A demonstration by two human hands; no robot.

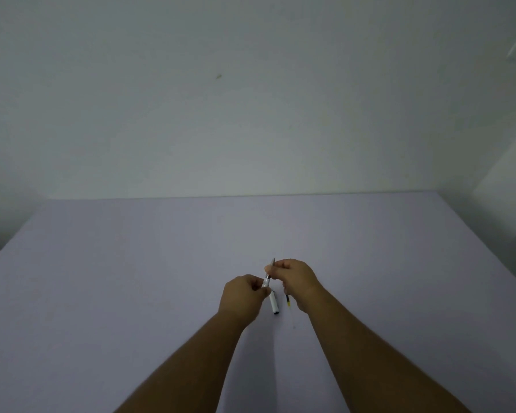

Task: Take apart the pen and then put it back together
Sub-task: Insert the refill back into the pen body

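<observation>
Nearest, on the pale lilac surface [131, 263]: white cylindrical pen cap [273, 304], dark-ended; beside it a thin ink refill [287, 300], partly under the right wrist. Above: left hand [240, 298] pinching the translucent white pen barrel [266, 282]; right hand [297, 278] pinching its grey tip section [272, 262]. Long axis runs away from the person, slightly rightward. No legible writing.

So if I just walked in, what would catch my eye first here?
Two bare hands meeting low in the middle: the left hand and right hand pinch a slim pen piece between them, tilted upward. Just below, a white pen part and a thin refill lie on the pale purple table.
</observation>
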